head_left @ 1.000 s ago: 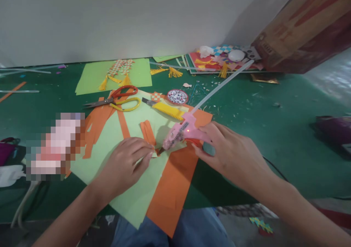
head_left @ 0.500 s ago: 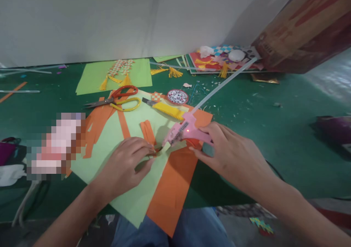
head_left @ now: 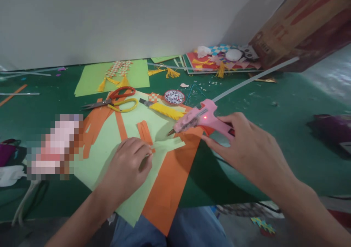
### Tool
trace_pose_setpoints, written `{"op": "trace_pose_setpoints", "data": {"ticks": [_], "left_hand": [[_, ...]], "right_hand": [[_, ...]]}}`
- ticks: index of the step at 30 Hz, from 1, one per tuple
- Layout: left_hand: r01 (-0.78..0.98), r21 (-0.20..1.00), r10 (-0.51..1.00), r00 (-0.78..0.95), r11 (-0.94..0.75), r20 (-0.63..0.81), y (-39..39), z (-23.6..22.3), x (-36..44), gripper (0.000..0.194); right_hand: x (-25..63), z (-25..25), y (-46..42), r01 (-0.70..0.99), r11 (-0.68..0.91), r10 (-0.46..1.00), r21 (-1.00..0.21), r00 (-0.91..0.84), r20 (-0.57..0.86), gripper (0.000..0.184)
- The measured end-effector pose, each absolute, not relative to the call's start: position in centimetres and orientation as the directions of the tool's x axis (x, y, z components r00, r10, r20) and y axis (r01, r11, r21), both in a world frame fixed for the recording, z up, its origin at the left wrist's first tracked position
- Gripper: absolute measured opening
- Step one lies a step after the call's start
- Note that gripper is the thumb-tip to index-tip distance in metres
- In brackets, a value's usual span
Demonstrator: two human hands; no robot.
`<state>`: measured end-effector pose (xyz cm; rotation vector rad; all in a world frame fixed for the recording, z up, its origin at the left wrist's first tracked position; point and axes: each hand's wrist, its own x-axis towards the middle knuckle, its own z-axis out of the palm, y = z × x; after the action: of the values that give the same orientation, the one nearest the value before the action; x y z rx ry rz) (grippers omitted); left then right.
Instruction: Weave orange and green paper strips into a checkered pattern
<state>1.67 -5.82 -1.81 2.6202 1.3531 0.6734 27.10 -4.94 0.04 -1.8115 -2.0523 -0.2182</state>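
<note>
My right hand [head_left: 246,148] grips a pink hot glue gun [head_left: 201,116] by its handle. A red light glows on the gun's side, and a long clear glue stick [head_left: 255,79] juts from its back. Its dark nozzle hangs over the papers, apart from my left fingers. My left hand [head_left: 130,163] is closed in a pinch on a small paper strip [head_left: 153,150], orange at the fingertips. A light green strip [head_left: 175,143] extends from there to the right; whether the two are joined I cannot tell. Underneath lie light green paper [head_left: 109,141] and orange paper [head_left: 164,188].
Red-and-yellow-handled scissors [head_left: 111,102], a yellow utility knife [head_left: 164,110] and a dish of googly eyes [head_left: 174,97] lie beyond my hands. Cut orange strips [head_left: 94,130] are at the left. Woven pieces with yellow tassels [head_left: 119,69] rest on green sheets. A paper bag [head_left: 304,31] stands back right.
The glue gun has moved up and right, away from the paper strip, and its glue stick now tilts lower. My left hand keeps its pinch, shifted slightly left in view.
</note>
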Motion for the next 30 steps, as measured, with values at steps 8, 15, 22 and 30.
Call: {"op": "trace_pose_setpoints", "data": {"ticks": [8, 15, 22, 30], "left_hand": [[0.793, 0.228, 0.813, 0.490, -0.565, 0.313, -5.9, -1.7, 2.6, 0.013], [0.828, 0.059, 0.794, 0.511, -0.558, 0.330, -5.8, -1.3, 3.8, 0.018], [0.811, 0.073, 0.779, 0.528, -0.581, 0.338, -5.6, -1.1, 3.6, 0.021], [0.842, -0.010, 0.789, 0.510, -0.540, 0.342, -5.8, -1.0, 4.2, 0.021]], "right_hand": [[28.1, 0.1, -5.1, 0.963, -0.036, 0.953, -0.266, 0.113, 0.281, 0.054], [28.6, 0.1, -5.2, 0.942, -0.108, 0.955, -0.319, 0.188, 0.230, 0.053], [29.5, -0.2, -5.3, 0.929, -0.127, 0.940, -0.347, 0.224, 0.256, 0.049], [29.4, -0.2, -5.4, 0.916, -0.162, 0.944, -0.366, 0.252, 0.213, 0.044]]}}
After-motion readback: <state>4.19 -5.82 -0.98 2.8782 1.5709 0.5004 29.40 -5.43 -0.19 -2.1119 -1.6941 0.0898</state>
